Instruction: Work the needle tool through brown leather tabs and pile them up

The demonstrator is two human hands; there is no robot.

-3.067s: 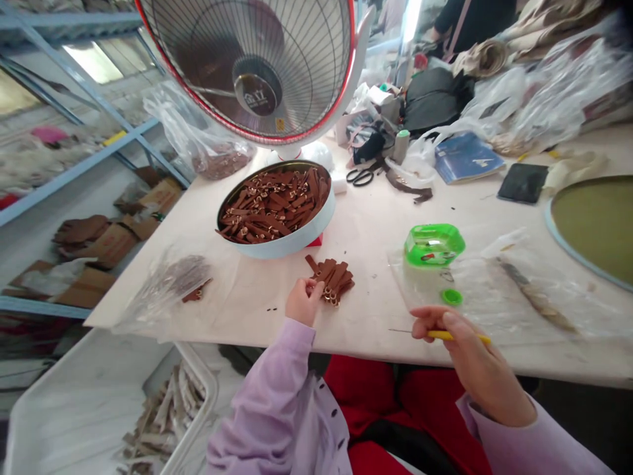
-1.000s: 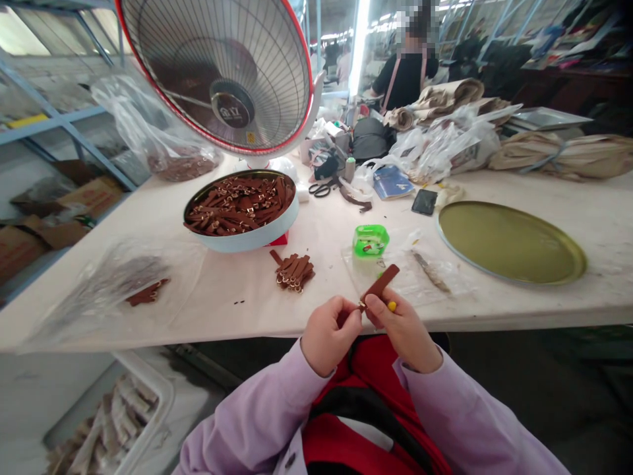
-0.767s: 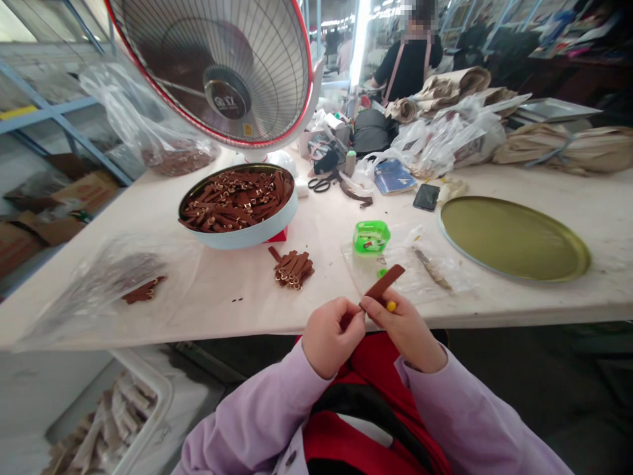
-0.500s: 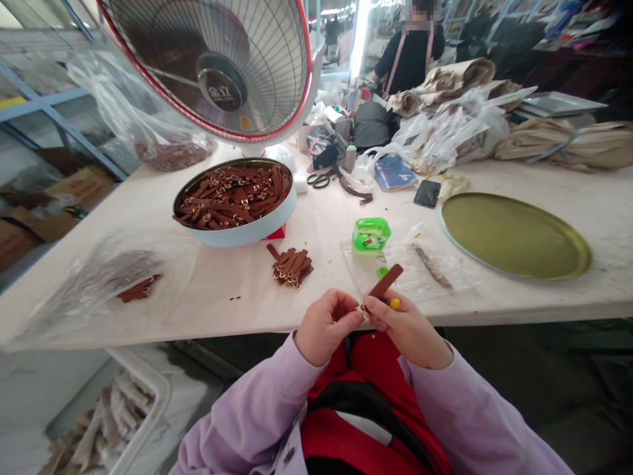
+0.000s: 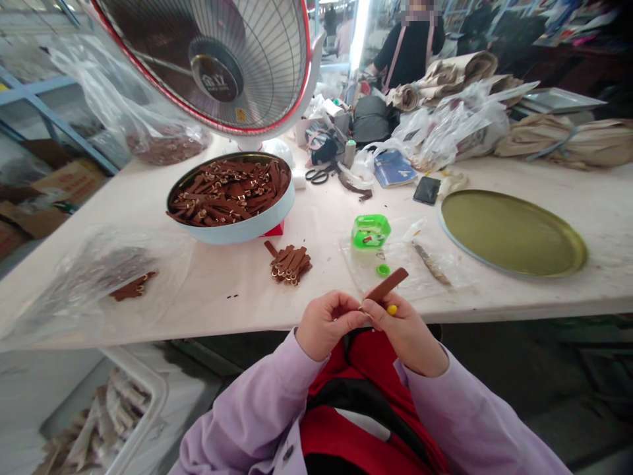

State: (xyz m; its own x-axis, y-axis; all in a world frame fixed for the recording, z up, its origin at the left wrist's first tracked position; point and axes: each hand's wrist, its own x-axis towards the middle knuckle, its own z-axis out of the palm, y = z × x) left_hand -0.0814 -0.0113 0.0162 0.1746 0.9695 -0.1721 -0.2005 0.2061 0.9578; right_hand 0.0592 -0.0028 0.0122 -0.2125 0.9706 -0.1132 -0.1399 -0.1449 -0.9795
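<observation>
In front of the table edge, my right hand pinches a brown strap, which points up and to the right. A yellow knob pokes out between the fingers of that hand; the rest of it is hidden. My left hand is closed at the strap's lower end, thumb and forefinger together by a small metal fitting that I can barely make out. On the table beyond lies a pile of brown straps with metal rings. Nearer the right hand are a green container and a small green cap.
A round tin full of brown straps stands in front of a large fan heater. To the right lies a round lid. Plastic bags, scissors and a phone lie about. A person stands behind.
My view has shifted slightly. Both hands stay together at the strap's lower end, and the strap is tilted a little further right. The metal fitting is more covered by the fingers.
</observation>
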